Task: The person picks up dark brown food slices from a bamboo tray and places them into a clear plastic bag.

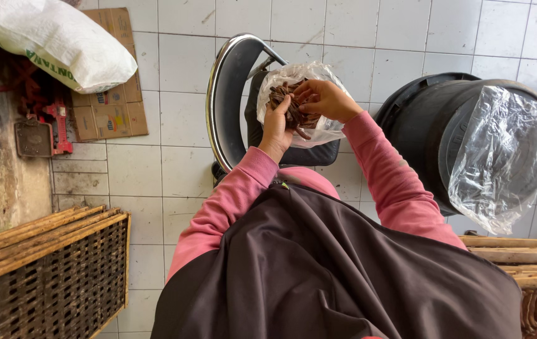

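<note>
A clear plastic bag [325,129] holding several dark brown sticks [284,94] rests on a black chair seat in front of me. My left hand [276,129] grips the near edge of the bag's mouth together with a bunch of the sticks. My right hand [322,99] reaches into the open bag from the right, its fingers curled on the brown sticks inside. Both arms are in pink sleeves over a dark brown apron.
The black chair with a chrome frame [218,107] stands on white floor tiles. A black drum [431,138] with clear plastic sheeting [500,163] is at right. A woven bamboo rack [49,276] lies lower left, a white sack [55,41] upper left, bamboo slats [519,257] lower right.
</note>
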